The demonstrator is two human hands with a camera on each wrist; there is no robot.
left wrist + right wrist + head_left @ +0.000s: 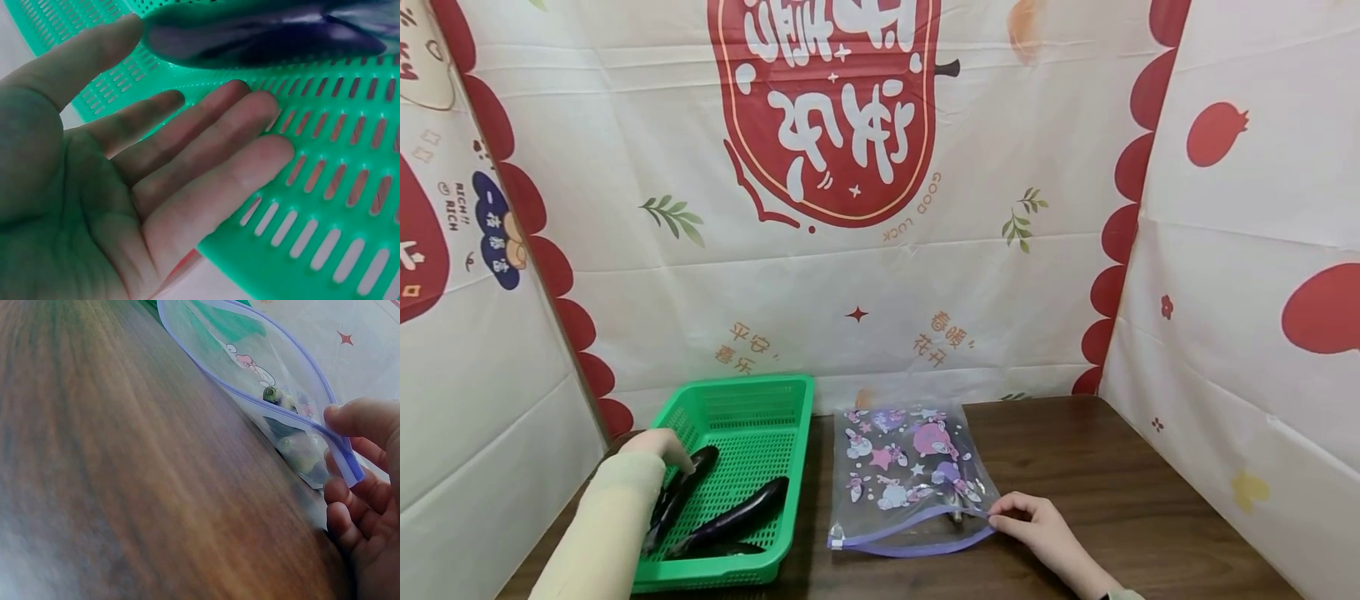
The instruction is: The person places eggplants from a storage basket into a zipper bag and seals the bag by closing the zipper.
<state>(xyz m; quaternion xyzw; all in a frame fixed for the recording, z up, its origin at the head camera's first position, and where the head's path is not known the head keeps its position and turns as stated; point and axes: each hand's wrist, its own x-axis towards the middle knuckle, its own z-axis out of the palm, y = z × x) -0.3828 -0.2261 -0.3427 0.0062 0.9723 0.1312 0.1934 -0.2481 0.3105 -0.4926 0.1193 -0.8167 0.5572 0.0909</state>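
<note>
Inside the left side of a green basket (801,467) is my left hand (658,446), over a dark purple eggplant (688,492). In the left wrist view its fingers (206,194) are extended, the thumb tip at the end of an eggplant (262,37); whether they touch I cannot tell. Another eggplant (737,517) lies slanted in the basket, with part of one more below it. My right hand (1037,529) pinches the right corner of a clear printed zip bag (895,475), whose purple-edged mouth gapes. A dark item with a greenish end (272,395) shows inside the bag.
Brown wooden table (1075,450) lies under the basket and bag. A white printed cloth (850,283) hangs behind it, with more cloth along the left and right sides. The bag's white slider (837,543) sits at its left corner.
</note>
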